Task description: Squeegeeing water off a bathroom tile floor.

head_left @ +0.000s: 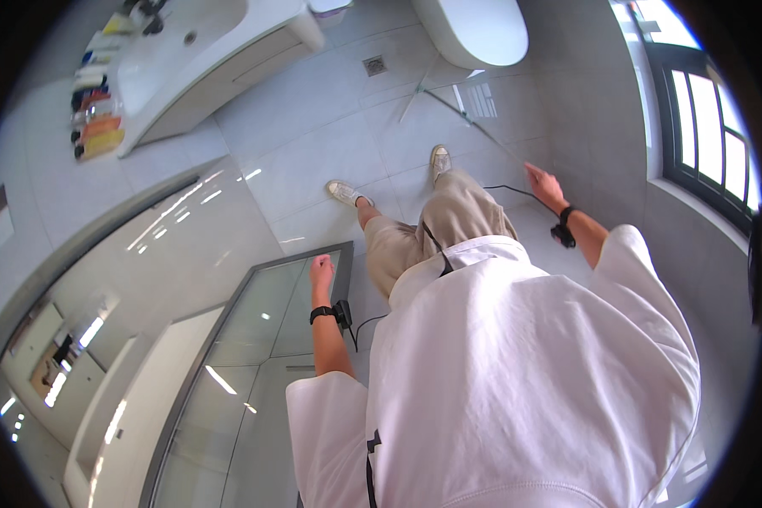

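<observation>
My right hand (547,187) is closed around the upper end of a long thin pole that slants down and away to the floor. At its far end is a narrow crosswise head, so it looks like a floor squeegee (466,118); the head rests on the grey tiles in front of the toilet. My left hand (322,274) hangs beside the glass door, fingers curled in, with nothing visible in it. Each wrist wears a black strap with a small device and a cable.
A white toilet (481,38) stands ahead, near a square floor drain (374,65). To the left is a white washbasin cabinet (229,72) with several bottles (97,127) along its edge. A dark-framed glass door (262,313) is close by my left arm. A barred window (707,127) is on the right.
</observation>
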Motion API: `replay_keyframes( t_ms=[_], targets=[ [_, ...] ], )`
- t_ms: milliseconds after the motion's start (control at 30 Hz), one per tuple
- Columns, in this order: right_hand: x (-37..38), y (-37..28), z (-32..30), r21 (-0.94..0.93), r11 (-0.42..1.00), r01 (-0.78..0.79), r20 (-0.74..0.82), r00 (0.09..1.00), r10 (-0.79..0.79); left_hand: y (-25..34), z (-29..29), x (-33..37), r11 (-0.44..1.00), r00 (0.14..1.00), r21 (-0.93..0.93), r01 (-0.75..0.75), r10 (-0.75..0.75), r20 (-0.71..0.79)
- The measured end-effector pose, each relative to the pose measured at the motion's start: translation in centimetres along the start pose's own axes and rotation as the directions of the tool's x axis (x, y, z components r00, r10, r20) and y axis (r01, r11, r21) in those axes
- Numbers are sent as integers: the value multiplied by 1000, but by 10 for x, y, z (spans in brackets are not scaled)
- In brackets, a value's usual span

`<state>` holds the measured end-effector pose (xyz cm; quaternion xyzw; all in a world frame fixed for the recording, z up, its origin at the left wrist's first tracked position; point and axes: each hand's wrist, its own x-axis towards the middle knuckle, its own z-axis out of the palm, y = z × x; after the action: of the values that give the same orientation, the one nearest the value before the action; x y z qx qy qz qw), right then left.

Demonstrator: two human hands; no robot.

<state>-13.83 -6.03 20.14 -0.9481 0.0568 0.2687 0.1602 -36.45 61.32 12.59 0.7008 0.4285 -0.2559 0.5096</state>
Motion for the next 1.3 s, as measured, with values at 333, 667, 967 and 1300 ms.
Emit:
replay_keyframes(
  t_ms=[333, 667, 967, 1300],
  targets=[
    [-61, 98, 52, 75, 975, -208, 270, 946, 181, 135, 138, -106, 973, 993, 201, -116, 110, 42],
    [81, 39, 13, 78, 997, -11, 200, 980, -4, 109, 133, -127, 973, 996, 212, -90, 91, 5],
    [203, -138, 4, 249, 945, 213, 100, 965, -244, 55, 118, -134, 995, 996, 98, 0, 8, -88],
    [366, -337, 35, 258, 964, 64, 139, 985, -103, 6, 110, -99, 962, 976, -164, 218, -215, 39]
  ],
)
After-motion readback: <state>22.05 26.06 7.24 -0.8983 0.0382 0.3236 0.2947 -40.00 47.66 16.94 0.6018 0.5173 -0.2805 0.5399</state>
